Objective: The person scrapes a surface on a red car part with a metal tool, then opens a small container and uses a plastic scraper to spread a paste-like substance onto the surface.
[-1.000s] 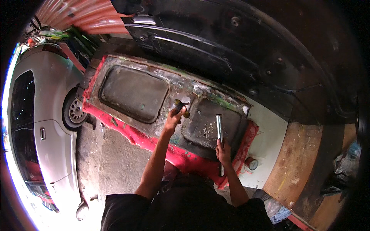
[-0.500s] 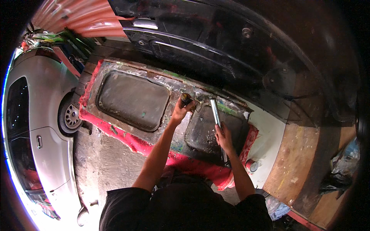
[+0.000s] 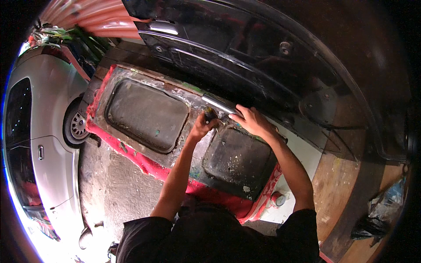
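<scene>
A worn metal panel [image 3: 199, 140] with two rounded recesses lies slantwise in front of me on a red cloth [image 3: 149, 164]. My left hand [image 3: 201, 129] is closed around a short tool with a dark, rounded, yellowish-topped handle [image 3: 209, 113], held upright at the strip between the recesses; its lower end is hidden. My right hand [image 3: 252, 120] grips a silver metal bar [image 3: 218, 104] near its right end. The bar slants over the panel's far edge, its free end just beyond the tool's top. Whether bar and handle touch, I cannot tell.
Beyond the panel stands a large black vehicle panel [image 3: 245, 57]. On the left is a silver car [image 3: 48, 118]. A small can [image 3: 277, 199] rests on a white surface [image 3: 302, 166] at right, near wooden boards [image 3: 337, 188] and a plastic bag [image 3: 386, 206].
My right hand has moved up and away from me. The bar has swung from nearly upright to a leftward slant, near the tool in my left hand. The view has shifted slightly.
</scene>
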Demonstrator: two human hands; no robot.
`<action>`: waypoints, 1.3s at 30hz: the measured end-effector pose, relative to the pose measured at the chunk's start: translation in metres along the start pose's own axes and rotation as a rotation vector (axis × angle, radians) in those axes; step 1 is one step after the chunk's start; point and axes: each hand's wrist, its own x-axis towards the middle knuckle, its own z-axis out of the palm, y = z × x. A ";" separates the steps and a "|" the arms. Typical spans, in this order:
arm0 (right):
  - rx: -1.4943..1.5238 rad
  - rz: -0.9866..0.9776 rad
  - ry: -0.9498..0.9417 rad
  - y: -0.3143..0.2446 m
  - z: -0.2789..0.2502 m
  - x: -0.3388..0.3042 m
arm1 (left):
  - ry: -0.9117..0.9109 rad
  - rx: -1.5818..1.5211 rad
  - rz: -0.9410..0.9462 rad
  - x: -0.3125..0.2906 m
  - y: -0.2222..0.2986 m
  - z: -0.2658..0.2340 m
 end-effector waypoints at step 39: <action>0.091 0.073 0.199 0.002 0.002 0.018 | -0.119 0.218 0.054 0.012 -0.010 0.007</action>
